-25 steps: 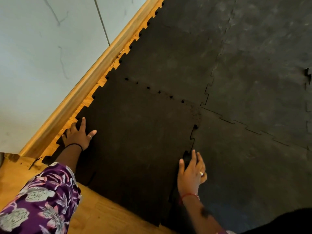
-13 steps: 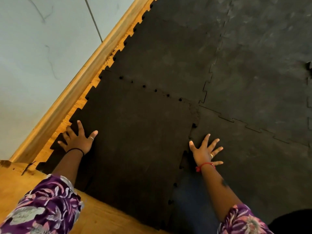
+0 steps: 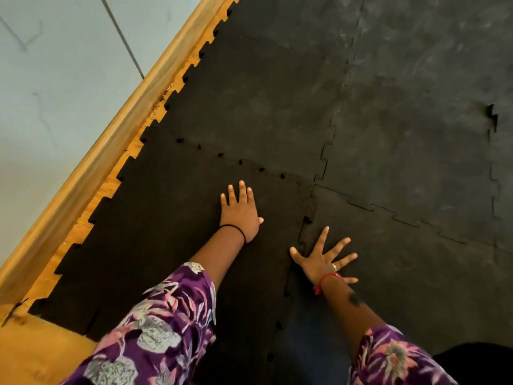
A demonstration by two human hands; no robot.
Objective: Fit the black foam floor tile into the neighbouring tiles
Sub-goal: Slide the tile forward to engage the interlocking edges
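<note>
Nearest the camera, two purple floral sleeves (image 3: 155,329) reach forward over the black foam floor tile (image 3: 172,232), which serves as the landmark here. The tile lies flat on the wooden floor (image 3: 33,354), its near edge ending just short of a bare strip of that floor.

The right hand (image 3: 323,261) presses palm-down on the tile's right edge, straddling the toothed seam (image 3: 301,240) between the tile and the neighbouring tile on the right (image 3: 416,287). Its fingers are spread wide and flat, grasping nothing. A red thread circles the wrist and a ring sits on one finger. Along this seam, nearer the camera, small dark gaps show where the teeth are not fully seated.

A little farther on, the left hand (image 3: 240,212) rests flat on the tile's surface, towards its far right corner, fingers extended and close together, holding nothing. A black band circles that wrist.

Beyond the tile's far edge, a row of small dark holes marks the joint with the next tile (image 3: 249,101). Along the tile's left edge, its jigsaw teeth sit against a wooden skirting board (image 3: 91,162), with a pale wall (image 3: 55,79) above that.
</note>
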